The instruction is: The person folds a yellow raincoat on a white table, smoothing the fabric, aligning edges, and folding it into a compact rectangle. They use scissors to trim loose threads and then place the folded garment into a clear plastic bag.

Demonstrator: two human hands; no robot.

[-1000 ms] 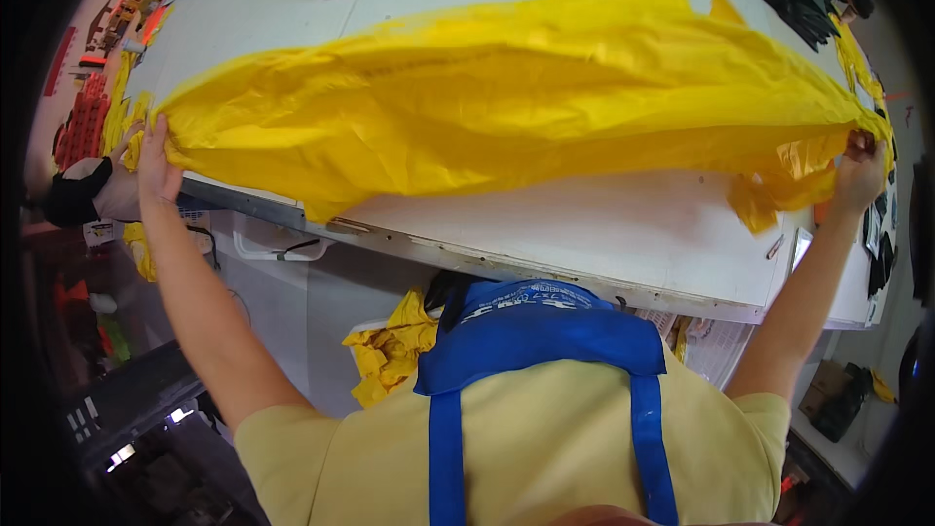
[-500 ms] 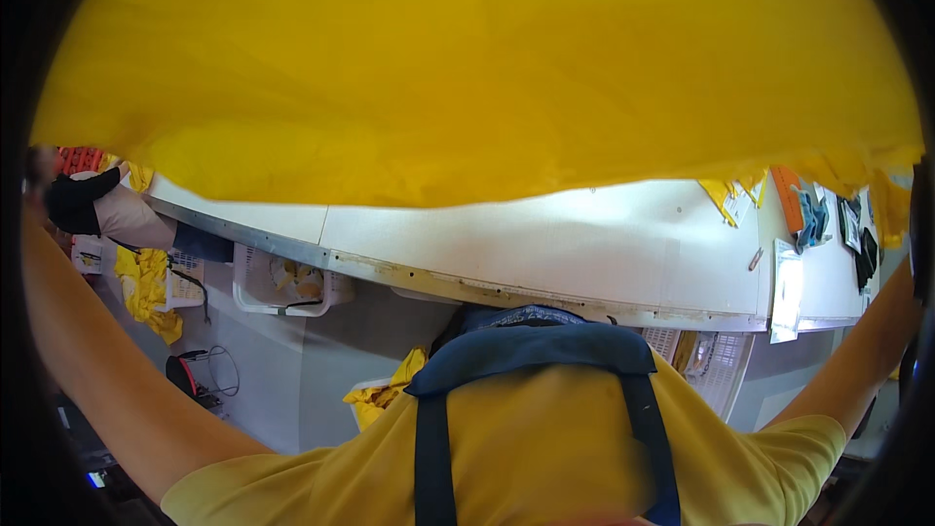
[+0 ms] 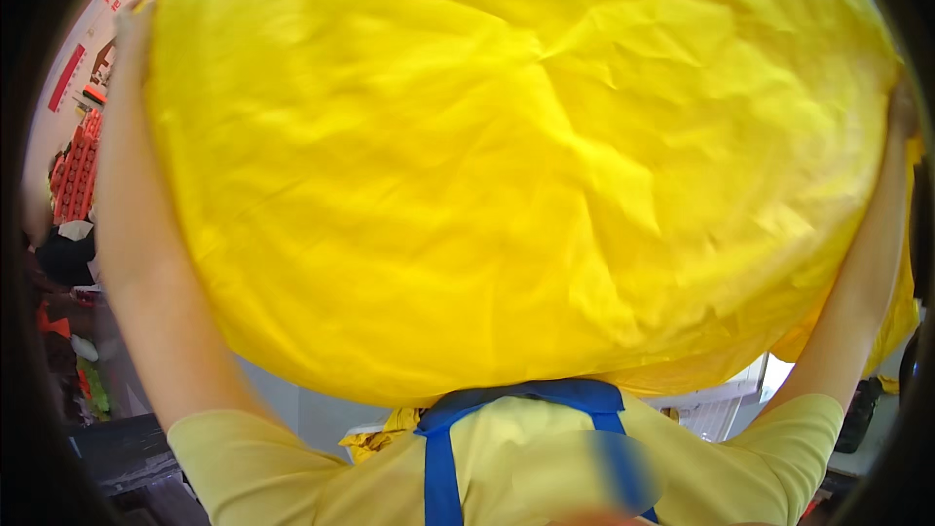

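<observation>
High in front of the head camera, a crinkled yellow sheet (image 3: 516,166) billows across nearly the whole view, held up between two raised arms. At far left the left hand (image 3: 131,24) meets the sheet's upper edge; its fingers look closed on that edge, though blur leaves it uncertain. At right the right hand (image 3: 904,107) is mostly hidden behind the fabric, so its grip cannot be told. The sheet seems light, thin and limp, probably slippery, ballooning with air; corners or edges look like the surest places to take hold. Below hang a blue apron strap (image 3: 438,468) and yellow shirt (image 3: 282,468); red racks (image 3: 76,161) stand at left.
</observation>
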